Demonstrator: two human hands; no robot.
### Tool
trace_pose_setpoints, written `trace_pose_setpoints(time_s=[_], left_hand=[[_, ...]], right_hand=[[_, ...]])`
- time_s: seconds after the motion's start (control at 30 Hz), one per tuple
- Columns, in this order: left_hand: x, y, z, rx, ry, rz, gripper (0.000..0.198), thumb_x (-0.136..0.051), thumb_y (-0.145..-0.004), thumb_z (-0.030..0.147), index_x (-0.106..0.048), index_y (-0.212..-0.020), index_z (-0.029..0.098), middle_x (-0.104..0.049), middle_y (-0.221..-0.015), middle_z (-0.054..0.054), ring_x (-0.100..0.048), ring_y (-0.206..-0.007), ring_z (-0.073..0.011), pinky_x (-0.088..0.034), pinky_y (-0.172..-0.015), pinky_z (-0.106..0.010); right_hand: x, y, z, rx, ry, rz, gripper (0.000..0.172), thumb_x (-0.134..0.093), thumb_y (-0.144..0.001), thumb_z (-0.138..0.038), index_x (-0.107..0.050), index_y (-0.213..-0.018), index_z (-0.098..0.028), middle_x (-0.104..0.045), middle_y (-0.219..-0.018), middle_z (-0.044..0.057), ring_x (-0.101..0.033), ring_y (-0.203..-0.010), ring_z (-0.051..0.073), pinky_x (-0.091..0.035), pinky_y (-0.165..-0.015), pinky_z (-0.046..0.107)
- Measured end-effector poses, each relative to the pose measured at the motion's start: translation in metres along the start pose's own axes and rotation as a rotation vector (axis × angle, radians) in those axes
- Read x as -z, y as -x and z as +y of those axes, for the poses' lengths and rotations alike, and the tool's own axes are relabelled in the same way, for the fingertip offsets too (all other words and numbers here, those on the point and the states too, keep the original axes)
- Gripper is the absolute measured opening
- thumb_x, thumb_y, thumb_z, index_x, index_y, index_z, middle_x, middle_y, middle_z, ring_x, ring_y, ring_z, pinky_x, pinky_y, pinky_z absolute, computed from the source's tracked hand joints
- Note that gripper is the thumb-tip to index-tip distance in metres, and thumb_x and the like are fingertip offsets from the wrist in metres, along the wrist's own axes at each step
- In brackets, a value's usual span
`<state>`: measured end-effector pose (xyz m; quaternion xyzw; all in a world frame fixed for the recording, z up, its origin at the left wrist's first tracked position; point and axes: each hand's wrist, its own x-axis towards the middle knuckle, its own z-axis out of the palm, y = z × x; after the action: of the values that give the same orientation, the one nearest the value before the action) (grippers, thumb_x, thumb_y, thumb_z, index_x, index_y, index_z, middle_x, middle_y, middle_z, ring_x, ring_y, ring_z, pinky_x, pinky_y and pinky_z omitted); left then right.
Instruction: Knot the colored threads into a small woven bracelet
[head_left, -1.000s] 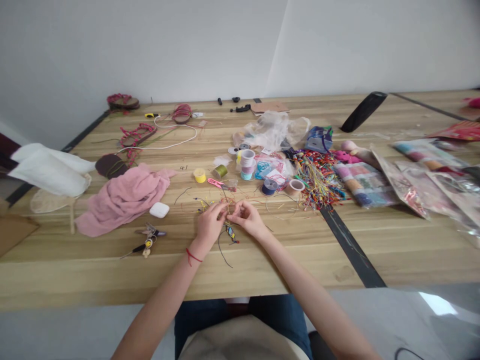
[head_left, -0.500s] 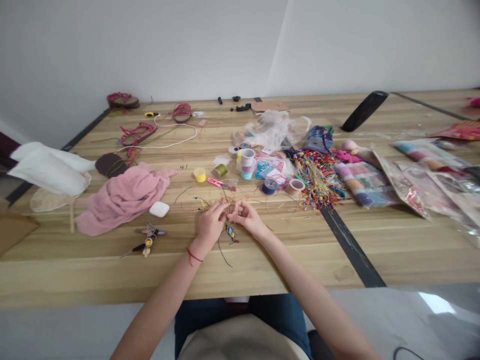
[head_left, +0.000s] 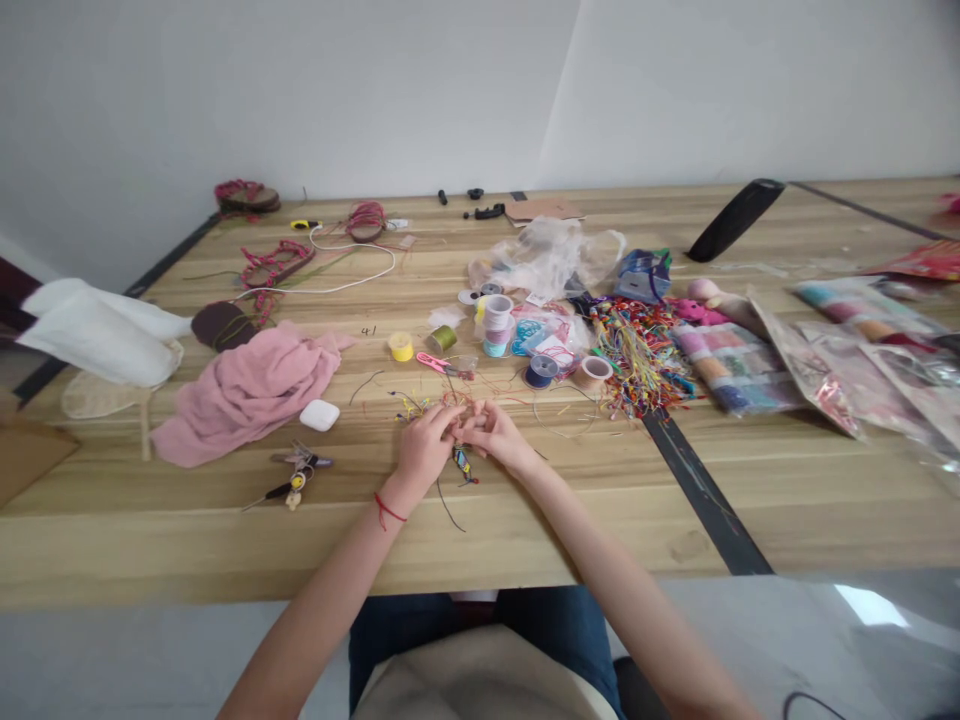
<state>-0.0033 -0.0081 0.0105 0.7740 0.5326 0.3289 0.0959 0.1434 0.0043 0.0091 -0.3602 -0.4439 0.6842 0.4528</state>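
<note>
Over the table's front half my left hand [head_left: 426,441] and my right hand [head_left: 496,437] meet, fingertips nearly touching. Both are closed in a pinch on a small braided cord piece [head_left: 462,462], dark with blue and yellow, whose lower end hangs out below the fingers. The part between the fingertips is hidden. A loose dark cord [head_left: 450,507] trails toward me. Beyond the fingers spread thin coloured cord ends, some yellow-tipped [head_left: 405,404]. Past them lie pink thread snips [head_left: 433,361], a green thread spool [head_left: 442,338] and a yellow spool [head_left: 400,347].
On the left are a pink cloth [head_left: 247,400], a white earphone case [head_left: 319,415] and keys [head_left: 298,465]. Stacked spools [head_left: 497,325], a navy spool [head_left: 541,371] and a heap of coloured cords [head_left: 641,350] stand right of centre. Plastic packets [head_left: 739,370] lie farther right.
My fingers have shifted slightly, with the right fingertips curling closer to the left. The cord piece stays almost where it was. The whole view has moved a little.
</note>
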Motion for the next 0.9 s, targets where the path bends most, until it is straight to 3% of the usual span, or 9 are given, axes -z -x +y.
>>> trace_pose_setpoints(time_s=[0.27,0.47,0.77,0.9], left_hand=[[0.0,0.0,0.004,-0.07,0.002,0.025,0.028,-0.06,-0.084,0.007,-0.068,-0.105,0.023,-0.071,-0.1,-0.003,-0.066,-0.088,-0.0155,-0.052,-0.077,-0.025],[0.001,0.001,0.004,-0.135,0.034,0.001,0.026,-0.059,-0.086,0.009,-0.067,-0.107,0.023,-0.07,-0.099,-0.004,-0.066,-0.087,-0.0153,-0.053,-0.078,-0.025],[0.0,0.0,0.003,-0.12,0.039,0.018,0.028,-0.06,-0.086,0.01,-0.067,-0.109,0.023,-0.071,-0.1,-0.002,-0.066,-0.087,-0.0152,-0.053,-0.079,-0.025],[-0.001,0.001,0.004,-0.099,0.032,0.024,0.026,-0.06,-0.086,0.011,-0.068,-0.107,0.024,-0.07,-0.097,-0.002,-0.065,-0.085,-0.0143,-0.052,-0.077,-0.024]], right_hand=[[0.001,0.001,-0.005,-0.003,-0.084,0.069,0.047,-0.08,-0.06,-0.029,-0.039,-0.083,-0.024,-0.056,-0.056,-0.011,-0.039,-0.038,0.004,-0.024,-0.038,0.017],[0.005,-0.001,-0.001,0.007,-0.015,0.093,0.042,-0.079,-0.062,-0.033,-0.049,-0.089,-0.021,-0.056,-0.054,-0.01,-0.04,-0.039,0.005,-0.028,-0.04,0.018],[0.009,-0.004,0.004,0.171,0.276,0.22,0.036,-0.078,-0.063,-0.04,-0.058,-0.086,-0.02,-0.063,-0.075,-0.001,-0.047,-0.051,0.009,-0.037,-0.045,0.023],[0.009,-0.003,0.003,0.171,0.23,0.204,0.038,-0.079,-0.064,-0.038,-0.057,-0.089,-0.02,-0.066,-0.078,0.0,-0.046,-0.049,0.008,-0.035,-0.044,0.022]])
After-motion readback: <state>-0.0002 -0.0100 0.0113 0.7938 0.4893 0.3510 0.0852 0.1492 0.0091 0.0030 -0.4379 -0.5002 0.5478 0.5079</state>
